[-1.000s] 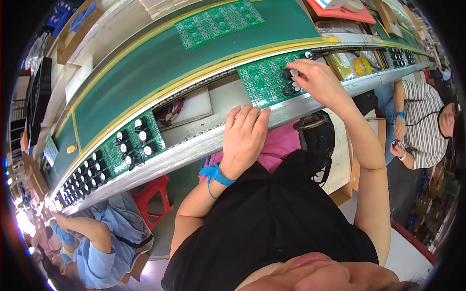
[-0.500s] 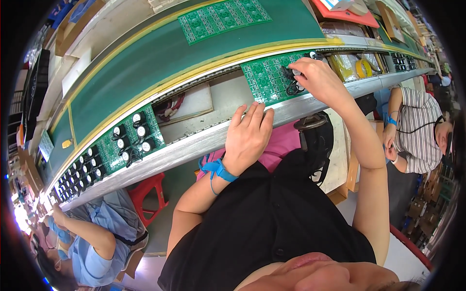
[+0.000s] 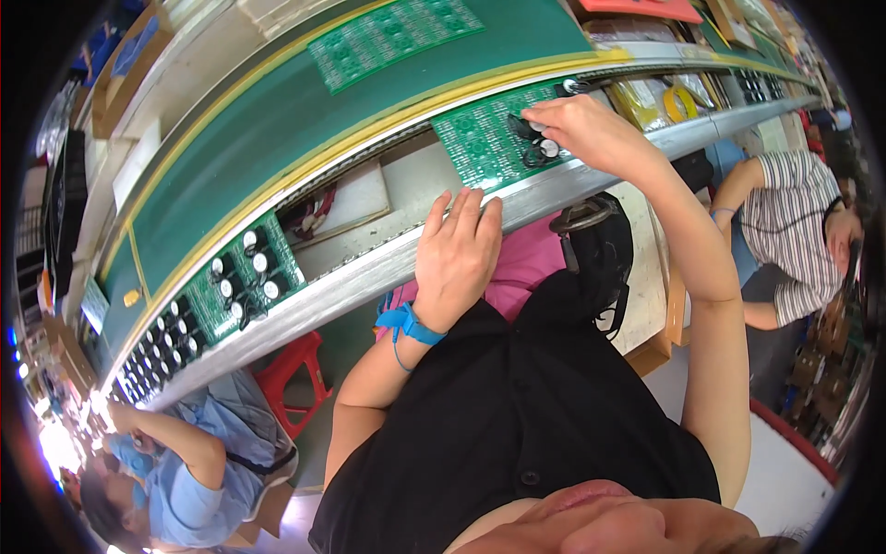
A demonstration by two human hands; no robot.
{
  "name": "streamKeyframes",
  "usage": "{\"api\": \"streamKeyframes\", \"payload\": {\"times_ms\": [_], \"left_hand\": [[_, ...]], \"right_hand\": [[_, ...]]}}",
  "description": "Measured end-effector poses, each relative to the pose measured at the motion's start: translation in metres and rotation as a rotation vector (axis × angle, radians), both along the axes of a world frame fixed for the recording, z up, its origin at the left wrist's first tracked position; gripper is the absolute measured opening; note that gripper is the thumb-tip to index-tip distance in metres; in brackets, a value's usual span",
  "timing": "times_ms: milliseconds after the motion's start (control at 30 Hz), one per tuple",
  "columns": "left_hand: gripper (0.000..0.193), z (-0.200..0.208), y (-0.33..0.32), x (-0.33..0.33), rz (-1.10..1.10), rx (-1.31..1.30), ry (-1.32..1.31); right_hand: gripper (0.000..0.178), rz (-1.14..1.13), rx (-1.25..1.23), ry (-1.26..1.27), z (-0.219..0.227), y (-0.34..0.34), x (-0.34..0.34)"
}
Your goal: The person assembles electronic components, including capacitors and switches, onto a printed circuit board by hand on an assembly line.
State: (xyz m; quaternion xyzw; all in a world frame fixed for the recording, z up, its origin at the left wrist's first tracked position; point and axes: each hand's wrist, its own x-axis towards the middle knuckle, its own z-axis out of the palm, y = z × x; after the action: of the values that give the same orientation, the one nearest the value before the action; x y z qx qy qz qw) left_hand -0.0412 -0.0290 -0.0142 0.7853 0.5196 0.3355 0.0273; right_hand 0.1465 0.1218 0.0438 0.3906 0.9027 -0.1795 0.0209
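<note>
A green circuit board (image 3: 475,138) lies on the rail track in front of me. On its right part sit several black components with round white tops and black wires, one of them a wired component (image 3: 549,148) just below my right fingers. My right hand (image 3: 595,136) reaches over the board's right end, its thumb and fingertips closed round another such component, partly hidden by the fingers. My left hand (image 3: 460,249), a blue wrist strap on its wrist, lies with fingers stretched out on the metal rail (image 3: 369,254), fingertips by the board's near edge.
A second green board (image 3: 240,277) with several of these components sits left on the track, with more filled boards beyond. Bare boards (image 3: 397,42) lie on the green belt. Yellow tape (image 3: 680,103) lies at right. Co-workers sit at both sides; a red stool (image 3: 293,383) stands below.
The whole view has shifted slightly, so the boards appear further left. My hands keep about the same places at the board. The co-worker at right has moved their arms apart.
</note>
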Motion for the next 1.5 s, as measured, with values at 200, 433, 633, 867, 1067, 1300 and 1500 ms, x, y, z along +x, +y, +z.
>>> {"api": "streamKeyframes", "payload": {"times_ms": [200, 433, 633, 867, 1067, 1300, 1500], "left_hand": [[0.021, 0.007, 0.001, -0.003, 0.016, -0.062, -0.06], [0.019, 0.01, 0.012, 0.015, -0.036, -0.098, -0.013], [0.021, 0.007, 0.007, 0.018, 0.009, -0.089, 0.086], [0.017, 0.007, 0.008, 0.026, 0.019, -0.063, 0.091], [0.02, 0.009, 0.009, 0.024, 0.018, -0.056, 0.089], [0.024, 0.008, 0.021, 0.028, -0.007, 0.021, -0.033], [0.046, 0.03, 0.006, 0.055, -0.282, -0.642, -0.858]], "right_hand": [[0.029, -0.242, 0.101, 0.54, 0.042, -0.05, 0.074], [0.026, -0.812, -0.179, -0.167, -0.12, -0.128, 0.297], [0.041, -1.151, -0.13, -0.11, -0.227, -0.205, 0.348], [0.051, -1.283, 0.166, 0.045, -0.273, -0.22, 0.355], [0.036, -1.301, 0.159, 0.169, -0.233, -0.192, 0.321], [0.032, -1.074, -0.879, 1.446, -0.054, -0.148, 0.179], [0.024, -0.844, -1.25, 1.303, -0.006, -0.128, 0.079]]}}
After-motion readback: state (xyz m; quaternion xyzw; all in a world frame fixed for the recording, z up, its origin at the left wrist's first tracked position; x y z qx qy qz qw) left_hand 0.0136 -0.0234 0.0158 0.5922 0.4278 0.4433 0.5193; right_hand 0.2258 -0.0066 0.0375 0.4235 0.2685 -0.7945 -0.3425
